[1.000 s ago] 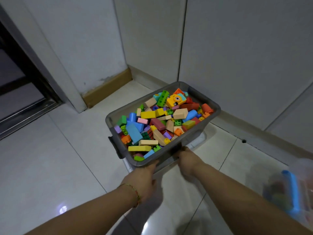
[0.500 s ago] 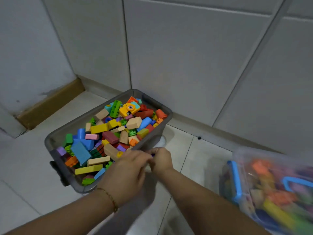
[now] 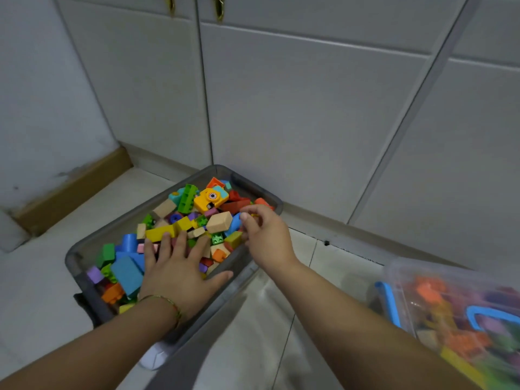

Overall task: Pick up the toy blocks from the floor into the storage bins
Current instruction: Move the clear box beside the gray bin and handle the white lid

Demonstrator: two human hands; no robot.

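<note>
grey bin (image 3: pixel 84 256) w/ multicolour blocks (image 3: pixel 194 220), clear bin (image 3: pixel 399 274) w/ blue handles (image 3: pixel 389 305)

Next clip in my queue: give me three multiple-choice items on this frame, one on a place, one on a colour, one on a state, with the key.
1. Where does the clear bin stand relative to the grey bin?
A. Beside it, to the right
B. Stacked on top of it
C. To its left

2. What colour is the body of the camera-shaped block?
A. Purple
B. Yellow
C. White

3. How does the left hand lie?
A. Gripping the bin's handle
B. Out of view
C. Flat, fingers spread on the blocks

Key: 1 A, it shows at the frame's right edge, apart from the grey bin; 2 B, the body round its lens is yellow; 3 C, its straight fingers rest on top of them.
</note>
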